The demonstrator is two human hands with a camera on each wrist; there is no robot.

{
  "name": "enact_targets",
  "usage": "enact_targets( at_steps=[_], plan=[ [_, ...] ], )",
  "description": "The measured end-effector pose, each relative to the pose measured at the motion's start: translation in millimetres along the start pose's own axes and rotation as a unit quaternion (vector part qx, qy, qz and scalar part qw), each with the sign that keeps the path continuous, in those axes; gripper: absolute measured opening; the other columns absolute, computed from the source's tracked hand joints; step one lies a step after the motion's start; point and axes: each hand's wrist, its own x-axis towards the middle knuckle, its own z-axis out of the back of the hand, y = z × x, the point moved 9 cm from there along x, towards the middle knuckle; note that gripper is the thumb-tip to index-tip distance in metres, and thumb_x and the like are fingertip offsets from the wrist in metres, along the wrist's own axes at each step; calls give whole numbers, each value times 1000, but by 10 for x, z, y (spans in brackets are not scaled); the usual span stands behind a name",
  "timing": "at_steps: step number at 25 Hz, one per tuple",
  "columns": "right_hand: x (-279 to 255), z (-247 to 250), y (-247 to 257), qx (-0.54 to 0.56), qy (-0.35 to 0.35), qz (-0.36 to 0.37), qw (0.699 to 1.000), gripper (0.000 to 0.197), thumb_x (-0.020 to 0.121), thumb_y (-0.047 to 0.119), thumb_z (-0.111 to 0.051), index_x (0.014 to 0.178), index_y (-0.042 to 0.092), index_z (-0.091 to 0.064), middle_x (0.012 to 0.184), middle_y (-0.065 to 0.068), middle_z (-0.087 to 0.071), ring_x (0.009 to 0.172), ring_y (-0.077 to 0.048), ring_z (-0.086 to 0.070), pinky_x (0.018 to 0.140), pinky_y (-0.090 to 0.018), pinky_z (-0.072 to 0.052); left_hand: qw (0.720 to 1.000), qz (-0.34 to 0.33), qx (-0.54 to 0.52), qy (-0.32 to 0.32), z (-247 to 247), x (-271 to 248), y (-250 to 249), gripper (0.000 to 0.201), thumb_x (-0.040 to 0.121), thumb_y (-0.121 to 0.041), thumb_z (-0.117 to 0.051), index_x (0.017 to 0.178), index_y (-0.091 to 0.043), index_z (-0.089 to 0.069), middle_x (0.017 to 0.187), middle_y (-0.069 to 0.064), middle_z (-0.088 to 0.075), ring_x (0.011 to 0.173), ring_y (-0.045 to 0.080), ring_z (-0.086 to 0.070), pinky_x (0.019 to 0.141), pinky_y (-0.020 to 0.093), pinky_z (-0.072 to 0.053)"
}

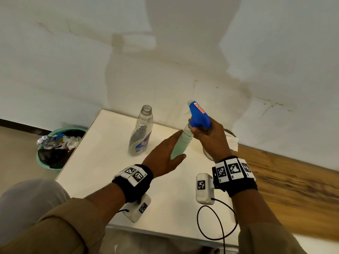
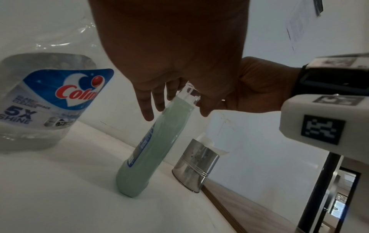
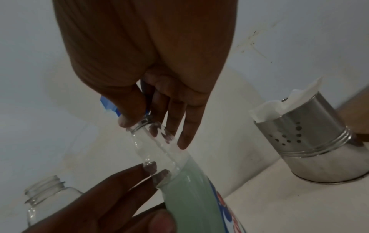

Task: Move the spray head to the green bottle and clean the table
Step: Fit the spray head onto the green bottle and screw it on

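A green bottle (image 1: 180, 145) stands on the white table (image 1: 102, 171), its neck clear above the green liquid (image 3: 189, 197). My left hand (image 1: 165, 156) holds it low down, straight fingers (image 3: 139, 175) on the far side and the thumb on the near side. A blue spray head (image 1: 199, 114) sits at the bottle's mouth. My right hand (image 1: 205, 134) grips it, fingers (image 3: 179, 119) and thumb curled round the blue collar (image 3: 108, 105). The left wrist view shows the bottle (image 2: 155, 141) with its base on the table.
An empty clear bottle (image 1: 141, 132) with an open mouth stands left of the green one. A steel cup (image 3: 311, 141) holding white paper stands behind on the right, by a wooden surface (image 1: 284, 176). A green bin (image 1: 56, 149) of rubbish stands on the floor left of the table.
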Motion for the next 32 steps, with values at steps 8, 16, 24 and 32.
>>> enact_targets(
  at_steps=[8,16,24,32],
  plan=[
    [-74,40,-100,27,-102,-31,994,44,72,29,-84,103,9,-60,98,-8,-71,93,-26,-69,82,-30,-58,999,-17,-28,6,-37,-2,12,80,92,-29,-58,151,-36,-5,155,-11,-32,137,10,-39,105,17,-26],
    [-229,-23,-65,67,-109,-17,992,42,84,21,-73,122,11,-56,112,-3,-67,103,-18,-65,92,-28,-55,1000,-4,-17,18,-79,19,38,78,93,-32,-56,152,-32,-5,154,-6,-35,136,15,-43,106,22,-28],
    [-228,59,-148,101,-154,-18,983,34,80,24,-77,105,3,-65,93,-12,-72,83,-22,-68,79,-30,-56,999,-7,-20,26,-80,-1,14,79,92,-30,-56,152,-32,-4,155,-6,-34,136,16,-44,114,33,-33],
    [-247,5,-264,162,-119,-74,977,67,76,24,-81,129,15,-41,119,-10,-65,107,-24,-67,85,-28,-55,999,1,-14,37,-96,24,62,80,92,-34,-56,152,-33,-2,155,-7,-33,135,16,-44,112,31,-33]
  ],
)
